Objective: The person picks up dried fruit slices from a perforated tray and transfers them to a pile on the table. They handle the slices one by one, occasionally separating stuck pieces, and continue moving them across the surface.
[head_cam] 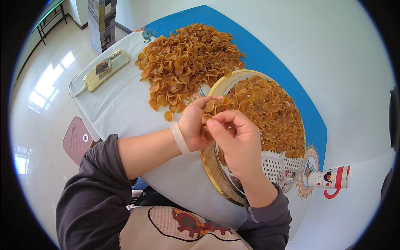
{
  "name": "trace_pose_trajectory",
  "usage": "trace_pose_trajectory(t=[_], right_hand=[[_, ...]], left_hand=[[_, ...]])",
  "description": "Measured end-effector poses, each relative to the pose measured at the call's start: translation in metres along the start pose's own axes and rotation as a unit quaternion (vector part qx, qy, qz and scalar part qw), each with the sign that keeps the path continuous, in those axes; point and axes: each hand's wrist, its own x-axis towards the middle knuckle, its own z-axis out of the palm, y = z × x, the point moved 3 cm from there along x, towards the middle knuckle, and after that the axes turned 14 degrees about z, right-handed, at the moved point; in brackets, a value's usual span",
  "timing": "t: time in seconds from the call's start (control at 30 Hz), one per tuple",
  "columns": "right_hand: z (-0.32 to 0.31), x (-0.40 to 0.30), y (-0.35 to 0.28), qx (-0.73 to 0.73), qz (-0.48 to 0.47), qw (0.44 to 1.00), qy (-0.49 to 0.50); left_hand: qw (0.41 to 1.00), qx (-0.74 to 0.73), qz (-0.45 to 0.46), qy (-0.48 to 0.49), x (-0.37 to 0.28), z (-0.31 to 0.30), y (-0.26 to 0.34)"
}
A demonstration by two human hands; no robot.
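Note:
My left hand (pixel 194 123), with a pale bangle (pixel 180 138) on its wrist, cups several thin brown dried slices (pixel 215 105). My right hand (pixel 239 140) pinches one slice (pixel 206 117) between thumb and fingertips, just over the left palm. Below and to the right of both hands lies a perforated metal steamer tray (pixel 275 165), mostly covered with brown slices (pixel 272 115). It rests inside a round, gold-rimmed wooden board or tray (pixel 208 168). A large heap of similar slices (pixel 187 62) lies on the tablecloth beyond my left hand.
A phone in a yellowish clear case (pixel 107 71) with a cable lies at the left on the white and blue tablecloth (pixel 134 115). A white mug with a red handle (pixel 331 178) stands at the right. A pink stool or chair (pixel 76 139) is left of the table.

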Motion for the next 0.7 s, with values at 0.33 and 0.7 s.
trace_pose_trajectory(t=[0.33, 0.7], right_hand=[[-0.079, -0.029, 0.021, -0.096, -0.14, 0.969, 0.177], [-0.068, -0.028, 0.062, -0.453, -0.299, 0.827, 0.144]], left_hand=[[0.993, -0.112, 0.007, -0.037, 0.003, 0.003, 0.008], [0.995, -0.095, 0.011, -0.027, 0.004, 0.001, 0.006]])
